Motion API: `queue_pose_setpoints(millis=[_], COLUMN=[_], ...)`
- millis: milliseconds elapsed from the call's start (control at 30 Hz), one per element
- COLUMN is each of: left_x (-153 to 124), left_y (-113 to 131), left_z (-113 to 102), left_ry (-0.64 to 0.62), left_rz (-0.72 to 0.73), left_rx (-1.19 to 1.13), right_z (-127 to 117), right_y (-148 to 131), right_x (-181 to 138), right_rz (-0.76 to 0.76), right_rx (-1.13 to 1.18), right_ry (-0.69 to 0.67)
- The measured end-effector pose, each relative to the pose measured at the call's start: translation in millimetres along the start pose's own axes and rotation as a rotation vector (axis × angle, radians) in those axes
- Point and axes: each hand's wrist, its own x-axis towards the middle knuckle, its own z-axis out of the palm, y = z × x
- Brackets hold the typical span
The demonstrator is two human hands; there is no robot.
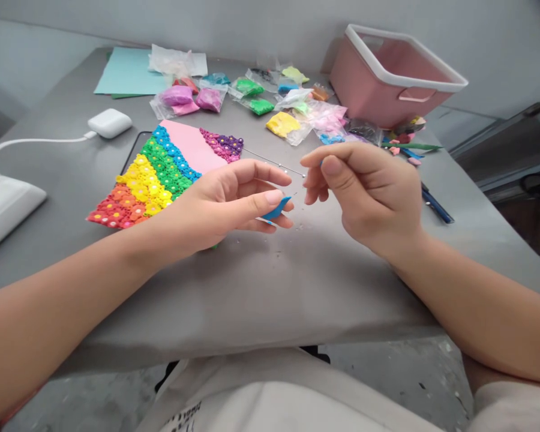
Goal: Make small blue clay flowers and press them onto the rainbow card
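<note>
My left hand [234,201] is raised over the table, holding a piece of soft blue clay [276,207] between thumb and fingers. To its right, my right hand [364,195] is closed in a pinch; a tiny bit of blue clay [321,162] shows at the thumb tip, mostly hidden by the fingers. Behind my left hand lies a pink panel [189,144] covered with bands of small clay flowers in red, orange, yellow, green, blue and purple. My left hand hides part of its lower right edge. A thin metal rod [270,161] with small balls rests beside the panel.
Several bags of coloured clay [283,124] lie along the back. A pink basket [387,72] with a white rim stands at the back right, near clay scraps and a dark blue pen [436,204]. At left are a white case [110,123] on a cable and light blue sheets [128,71].
</note>
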Motion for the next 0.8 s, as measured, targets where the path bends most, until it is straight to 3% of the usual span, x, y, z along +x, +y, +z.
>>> queue_pose_setpoints(millis=[133,400,500,633,733,800], left_x=[1.4,0.5,0.4,1.4,2.2,2.7], left_y=[0.8,-0.5,0.5,0.9,-0.5,-2.2], left_z=[-0.5,-0.4,1.0,0.2,-3.3,-6.2], left_ry=[-0.015,-0.015,-0.042,-0.054,0.033,0.087], left_rz=[0.012,0.039,0.018,-0.002,-0.005,0.002], left_rx=[-0.093,-0.041,-0.095,-0.134,-0.029,0.050], right_z=[-1.5,-1.2,0.6,0.0,-2.4,-4.0], right_y=[-0.8,6.2,5.5,-0.6,-2.7,-1.2], right_x=[0.4,-1.3,-2.6,-2.6,-0.4,1.8], right_rz=[-0.012,-0.276,-0.304,-0.255,-0.113,-0.031], right_rx=[-0.066,-0.127,-0.135,-0.170,-0.142,-0.133], right_ry=[-0.087,-0.112,-0.145,-0.095,-0.018,-0.049])
